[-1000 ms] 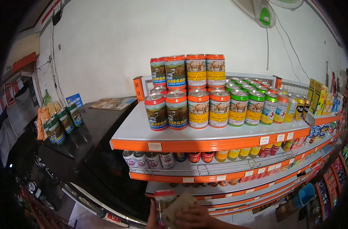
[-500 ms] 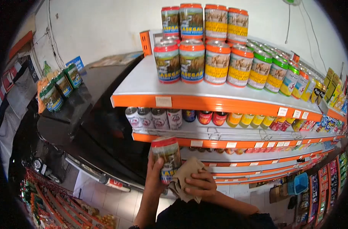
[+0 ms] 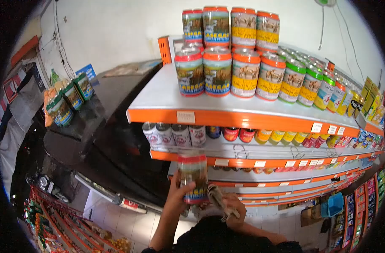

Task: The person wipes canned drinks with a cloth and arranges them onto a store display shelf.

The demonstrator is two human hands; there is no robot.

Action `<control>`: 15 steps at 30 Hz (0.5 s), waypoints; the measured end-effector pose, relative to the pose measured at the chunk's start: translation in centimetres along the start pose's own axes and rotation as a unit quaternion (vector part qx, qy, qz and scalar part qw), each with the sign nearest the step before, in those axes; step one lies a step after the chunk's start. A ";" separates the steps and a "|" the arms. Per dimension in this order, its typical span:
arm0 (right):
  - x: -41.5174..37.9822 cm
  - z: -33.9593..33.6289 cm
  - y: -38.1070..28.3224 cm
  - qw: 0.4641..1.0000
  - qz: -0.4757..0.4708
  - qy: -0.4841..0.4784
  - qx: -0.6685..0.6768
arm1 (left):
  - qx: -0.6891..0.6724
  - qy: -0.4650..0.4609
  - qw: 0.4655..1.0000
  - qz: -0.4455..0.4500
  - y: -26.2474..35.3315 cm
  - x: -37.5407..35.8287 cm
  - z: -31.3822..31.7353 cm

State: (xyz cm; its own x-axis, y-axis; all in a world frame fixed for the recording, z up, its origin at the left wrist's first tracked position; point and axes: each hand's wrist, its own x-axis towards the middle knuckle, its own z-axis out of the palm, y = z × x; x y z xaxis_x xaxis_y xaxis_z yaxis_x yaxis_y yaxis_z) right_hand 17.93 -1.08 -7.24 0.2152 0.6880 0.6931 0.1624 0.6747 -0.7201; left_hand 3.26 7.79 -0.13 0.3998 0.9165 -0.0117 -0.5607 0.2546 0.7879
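Note:
In my left hand (image 3: 177,195) is an upright drink can (image 3: 191,175) with a red rim and a landscape label, held in front of the lower shelves. The thumb lies across its front. My right hand (image 3: 236,209) grips a folded tan cloth (image 3: 217,197), whose upper end is close to the can's lower right side. Above, the white top shelf (image 3: 158,95) with an orange edge carries two tiers of similar cans (image 3: 190,72), with red, orange and green rims.
Left of the shelf is a dark counter (image 3: 112,90) with several green packs of cans (image 3: 59,111). Lower shelves hold white cans (image 3: 179,135) and bottles (image 3: 264,135). A blue basket (image 3: 335,204) sits on the floor at right, and a red rack (image 3: 59,223) stands at lower left.
The can has shifted slightly right and stands straighter. My right hand has drawn the cloth off the can's lower side, to the right, and the cloth is now bunched narrower.

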 end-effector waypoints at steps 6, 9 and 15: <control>1.7 0.7 -0.6 0.852 0.433 0.032 0.294 | 0.308 0.031 0.911 0.272 -0.8 -0.8 3.3; 3.0 -0.1 -2.4 0.710 0.488 0.062 0.504 | 0.451 0.044 0.759 0.468 -0.5 -0.2 4.1; 4.1 -4.1 -2.3 0.952 0.161 0.115 0.235 | 0.558 -0.037 0.716 0.417 -0.6 0.3 2.5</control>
State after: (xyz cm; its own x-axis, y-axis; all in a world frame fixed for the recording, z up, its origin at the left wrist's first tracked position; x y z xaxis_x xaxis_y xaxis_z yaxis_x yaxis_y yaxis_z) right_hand 22.36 -0.95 -2.86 0.3945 0.8390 0.3746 -0.3838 0.5209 -0.7625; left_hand 5.55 7.12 0.95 0.3239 0.5767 0.7500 0.2851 -0.8154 0.5038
